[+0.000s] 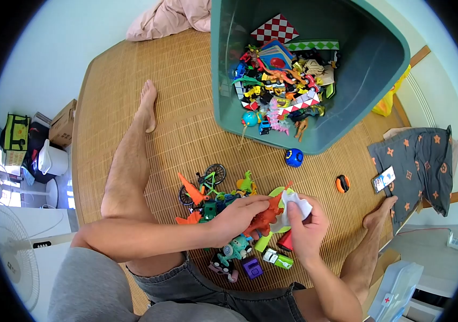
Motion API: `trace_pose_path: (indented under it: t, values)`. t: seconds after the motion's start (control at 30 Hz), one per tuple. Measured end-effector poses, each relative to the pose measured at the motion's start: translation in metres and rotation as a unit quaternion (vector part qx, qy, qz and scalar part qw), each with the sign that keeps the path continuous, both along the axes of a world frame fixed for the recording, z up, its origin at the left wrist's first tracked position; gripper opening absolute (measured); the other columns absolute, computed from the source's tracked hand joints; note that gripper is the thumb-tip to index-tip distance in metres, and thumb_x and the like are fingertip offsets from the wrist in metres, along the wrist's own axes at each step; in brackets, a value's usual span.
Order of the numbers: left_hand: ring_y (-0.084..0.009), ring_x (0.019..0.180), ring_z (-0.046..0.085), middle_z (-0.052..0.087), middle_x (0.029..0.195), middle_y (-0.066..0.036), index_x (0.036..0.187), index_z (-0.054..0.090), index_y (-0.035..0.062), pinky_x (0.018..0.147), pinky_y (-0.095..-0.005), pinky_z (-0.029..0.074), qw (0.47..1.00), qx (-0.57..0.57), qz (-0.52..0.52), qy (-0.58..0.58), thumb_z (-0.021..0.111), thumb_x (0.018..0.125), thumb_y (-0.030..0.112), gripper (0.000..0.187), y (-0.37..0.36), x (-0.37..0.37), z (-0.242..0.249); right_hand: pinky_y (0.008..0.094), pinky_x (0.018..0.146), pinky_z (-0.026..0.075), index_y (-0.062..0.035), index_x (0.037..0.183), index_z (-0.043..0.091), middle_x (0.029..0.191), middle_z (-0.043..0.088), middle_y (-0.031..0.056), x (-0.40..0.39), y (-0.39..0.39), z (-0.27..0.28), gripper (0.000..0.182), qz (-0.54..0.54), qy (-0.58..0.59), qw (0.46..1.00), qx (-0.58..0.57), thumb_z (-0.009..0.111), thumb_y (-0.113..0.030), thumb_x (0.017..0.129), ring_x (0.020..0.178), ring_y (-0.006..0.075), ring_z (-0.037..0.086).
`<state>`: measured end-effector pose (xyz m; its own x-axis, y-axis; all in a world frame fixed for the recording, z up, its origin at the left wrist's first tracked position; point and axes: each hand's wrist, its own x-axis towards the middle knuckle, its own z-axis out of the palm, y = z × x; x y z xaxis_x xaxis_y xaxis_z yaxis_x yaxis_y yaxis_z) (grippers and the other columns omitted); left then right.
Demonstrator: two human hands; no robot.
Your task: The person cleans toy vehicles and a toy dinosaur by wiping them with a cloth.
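Observation:
My left hand (237, 220) is closed on a red-orange toy figure (265, 217). Pinched in my right hand (307, 225) is a white cloth (288, 216), which lies against the figure's right side. Under and around both hands is a pile of toys: a small bicycle (214, 175), an orange toy (191, 189), a teal toy (236, 248), a green and white toy car (278, 259), a purple block (252, 268) and a red piece (285, 241). A lime green piece shows behind the cloth, partly hidden.
A large green bin (221, 115) holding many toys stands ahead on the woven mat (181, 80). A blue ball (294, 157) and an orange-black ring (342, 184) lie right of centre. Farther right, a phone (383, 180) rests by a dark patterned cloth (422, 166). My legs flank the toys.

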<state>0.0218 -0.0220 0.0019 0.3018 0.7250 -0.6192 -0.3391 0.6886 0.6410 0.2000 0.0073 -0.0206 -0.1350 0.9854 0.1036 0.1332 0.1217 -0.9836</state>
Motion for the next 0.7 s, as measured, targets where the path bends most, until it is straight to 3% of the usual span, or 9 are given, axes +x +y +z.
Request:
trace_pose_path:
  t: [0.07, 0.13, 0.27, 0.37, 0.47, 0.7]
  values:
    - [-0.0173, 0.075, 0.063, 0.062, 0.104, -0.009, 0.134, 0.04, 0.0001, 0.064, -0.0284, 0.052, 1.0, 0.009, -0.002, -0.011, 0.04, 0.098, 0.026, 0.045, -0.0012, 0.0017, -0.0013, 0.0238, 0.07, 0.047, 0.0016, 0.099, 0.063, 0.092, 0.06, 0.0074, -0.001, 0.0001, -0.0008, 0.016, 0.01, -0.007, 1.0, 0.011, 0.066, -0.002, 0.083, 0.082, 0.012, 0.058]
    - [-0.0124, 0.069, 0.059, 0.059, 0.09, -0.006, 0.123, 0.048, 0.0027, 0.054, -0.0246, 0.047, 1.0, -0.001, 0.024, -0.008, 0.035, 0.099, 0.027, 0.037, -0.002, 0.0044, -0.0012, 0.0242, 0.071, 0.047, 0.0008, 0.098, 0.064, 0.091, 0.061, 0.0084, 0.0, 0.0011, -0.0016, 0.017, 0.033, -0.027, 0.999, 0.03, 0.067, 0.0, 0.081, 0.082, 0.0138, 0.06]
    - [-0.0111, 0.068, 0.057, 0.059, 0.088, -0.005, 0.126, 0.047, 0.0029, 0.053, -0.0237, 0.045, 1.0, -0.002, 0.0, 0.027, 0.033, 0.099, 0.027, 0.039, -0.001, 0.0034, 0.0057, 0.025, 0.071, 0.047, 0.0007, 0.097, 0.065, 0.088, 0.062, 0.0087, 0.0009, 0.0023, -0.0009, 0.016, 0.036, -0.062, 0.996, 0.056, 0.067, 0.0, 0.081, 0.081, 0.0149, 0.06]
    - [-0.0098, 0.069, 0.057, 0.058, 0.088, -0.004, 0.128, 0.046, 0.003, 0.054, -0.0234, 0.046, 0.999, 0.015, -0.009, 0.045, 0.032, 0.099, 0.027, 0.041, -0.0017, 0.003, 0.004, 0.0251, 0.071, 0.048, 0.0008, 0.1, 0.064, 0.089, 0.063, 0.0085, 0.0013, 0.003, -0.0027, 0.018, 0.046, -0.052, 0.997, 0.027, 0.067, 0.001, 0.081, 0.08, 0.0134, 0.06]
    - [-0.0154, 0.071, 0.06, 0.061, 0.101, -0.009, 0.136, 0.039, 0.0008, 0.059, -0.0276, 0.048, 1.0, 0.016, -0.012, 0.016, 0.04, 0.097, 0.028, 0.048, -0.0017, 0.0015, -0.0004, 0.0244, 0.071, 0.049, 0.0014, 0.102, 0.062, 0.093, 0.065, 0.008, 0.0, 0.0043, -0.0024, 0.02, 0.028, 0.022, 0.998, -0.054, 0.067, -0.001, 0.083, 0.079, 0.0116, 0.061]
    - [-0.0123, 0.07, 0.056, 0.058, 0.088, -0.005, 0.121, 0.049, 0.0017, 0.057, -0.0262, 0.045, 1.0, 0.01, 0.0, -0.002, 0.042, 0.097, 0.031, 0.039, 0.0001, -0.0022, -0.0002, 0.0248, 0.076, 0.051, 0.0035, 0.107, 0.057, 0.095, 0.065, 0.0085, 0.0043, 0.0086, -0.0048, 0.025, -0.013, 0.072, 0.991, -0.111, 0.065, 0.004, 0.083, 0.086, 0.012, 0.062]
